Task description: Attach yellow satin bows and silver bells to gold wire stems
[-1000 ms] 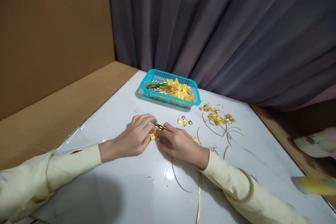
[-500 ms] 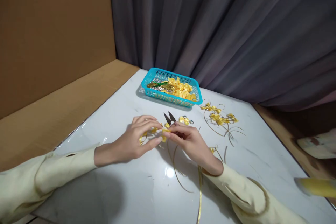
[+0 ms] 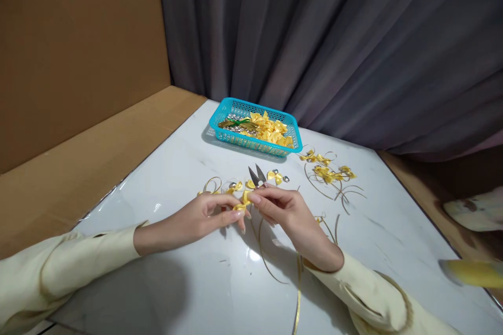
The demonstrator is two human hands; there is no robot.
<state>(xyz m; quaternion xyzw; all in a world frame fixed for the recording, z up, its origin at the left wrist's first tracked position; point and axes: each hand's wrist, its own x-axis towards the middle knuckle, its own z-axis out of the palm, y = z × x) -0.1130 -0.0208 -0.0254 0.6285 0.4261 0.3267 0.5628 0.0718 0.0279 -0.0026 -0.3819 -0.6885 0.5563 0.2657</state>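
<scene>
Between the fingertips of my left hand [image 3: 206, 215] is a small yellow satin ribbon bow [image 3: 244, 200], pinched by thumb and fingers. My right hand [image 3: 288, 212] meets it from the other side, thumb and forefinger at the bow's edge. Tucked in that same hand is a pair of thread snips [image 3: 258, 176], dark blades apart and pointing away from me; the handles are hidden by the fingers. Just beyond my left hand lie a looped gold cord [image 3: 212, 184] and another yellow bow [image 3: 234, 187] with a silvery piece.
A blue plastic basket [image 3: 255, 143] at the back holds yellow bows, silvery bits and a green-tied gold bundle. Bows with curled gold cords [image 3: 328, 174] lie right of it. A gold ribbon [image 3: 298, 298] runs toward the front edge. A blurred yellow object [image 3: 473, 273] sits at far right.
Both hands have come slightly lower, and the left fingers have curled in around the bow. The bow has turned, and the looped cord behind my left hand now shows more.
</scene>
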